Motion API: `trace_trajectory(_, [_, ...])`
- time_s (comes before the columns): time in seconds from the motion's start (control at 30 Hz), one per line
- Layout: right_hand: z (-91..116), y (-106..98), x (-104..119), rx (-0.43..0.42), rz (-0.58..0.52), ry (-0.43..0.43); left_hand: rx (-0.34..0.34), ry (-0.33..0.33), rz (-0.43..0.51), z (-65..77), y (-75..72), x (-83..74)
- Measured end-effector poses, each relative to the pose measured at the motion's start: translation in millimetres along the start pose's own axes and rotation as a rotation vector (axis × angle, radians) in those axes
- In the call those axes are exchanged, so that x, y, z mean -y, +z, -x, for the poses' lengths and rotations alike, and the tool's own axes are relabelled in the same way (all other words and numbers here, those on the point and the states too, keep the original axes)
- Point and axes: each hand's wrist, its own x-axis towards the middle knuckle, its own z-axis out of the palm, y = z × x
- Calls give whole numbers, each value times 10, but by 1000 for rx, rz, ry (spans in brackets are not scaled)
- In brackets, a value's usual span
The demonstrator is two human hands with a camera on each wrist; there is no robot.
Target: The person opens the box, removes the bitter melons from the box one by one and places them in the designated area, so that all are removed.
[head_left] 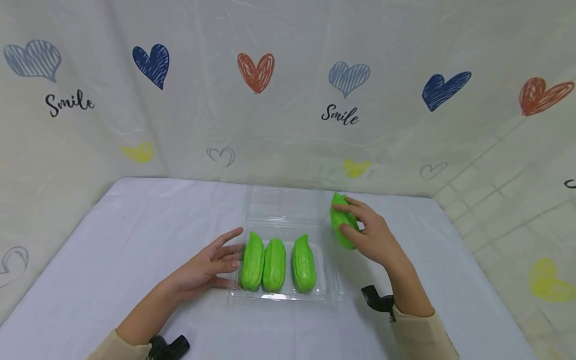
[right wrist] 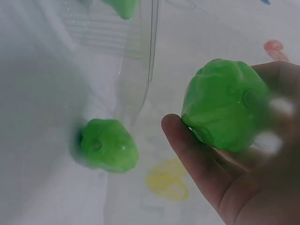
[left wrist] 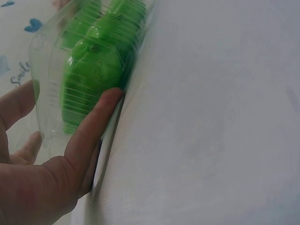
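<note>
A clear plastic clamshell box (head_left: 279,297) stands on the table with its lid (head_left: 285,204) folded open toward the back. Three green ridged gourds lie upright-wise in it: the left one (head_left: 252,262) and middle one (head_left: 274,265) side by side, the right one (head_left: 303,265) a gap apart. My left hand (head_left: 202,274) touches the box's left side with fairly straight, spread fingers. To the right of the box, my right hand (head_left: 372,232) holds another green gourd (right wrist: 225,105) between thumb and fingers. Below it, the right wrist view shows one more gourd (right wrist: 110,145), largely hidden in the head view.
A white cloth (head_left: 148,240) covers the table. Behind it hangs a pale backdrop (head_left: 292,125) printed with hearts and "Smile". Black wrist-worn cameras sit at the left wrist (head_left: 168,347) and the right wrist (head_left: 377,300).
</note>
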Motion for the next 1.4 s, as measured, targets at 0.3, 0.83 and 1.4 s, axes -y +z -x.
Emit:
trace_trajectory(0.3, [-24, -113, -107, -15, -3, 86, -2, 1, -1, -5, 8, -5])
trace_trajectory(0.83, [-124, -199, -292, -29, -6, 156, -1, 9, -2, -12, 21, -12])
trace_trajectory(1.4, [-212, -299, -475, -59, -81, 236, -9, 3, 5, 2, 21, -2])
